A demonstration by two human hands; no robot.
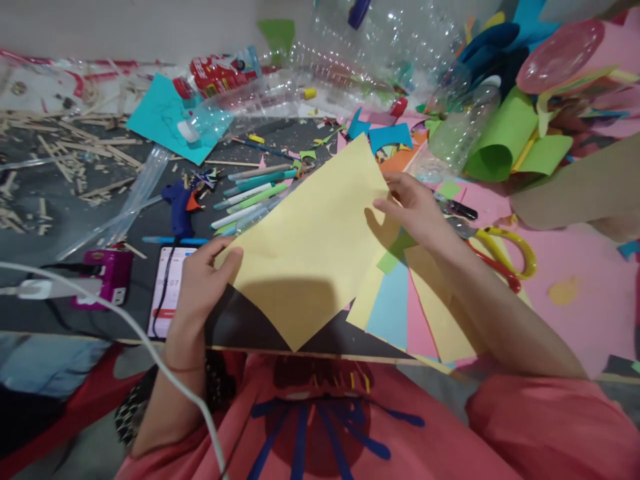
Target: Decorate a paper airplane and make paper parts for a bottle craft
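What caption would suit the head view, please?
Left hand and right hand hold a yellow sheet over a cluttered table.

Craft workspace, it seems: dark table (237, 327) strewn with wood sticks (117, 152), felt pens (257, 198), a glue gun (180, 208). Also scissors (487, 247), pink paper (580, 267) and clear plastic bottles (467, 127) lying about

Scissors (530, 257) right of the paper sheet (310, 233); phone (173, 287) left; bottles (220, 72) behind

Yellow sheet (310, 220): you get a broad, soft shadow over its lower part; your right hand (413, 203) casts another.
Clear bottles (340, 60): white glints speckle them.
Phone screen (171, 287): bright, its smaller text too blurred for you.
Outer edges: stretched.
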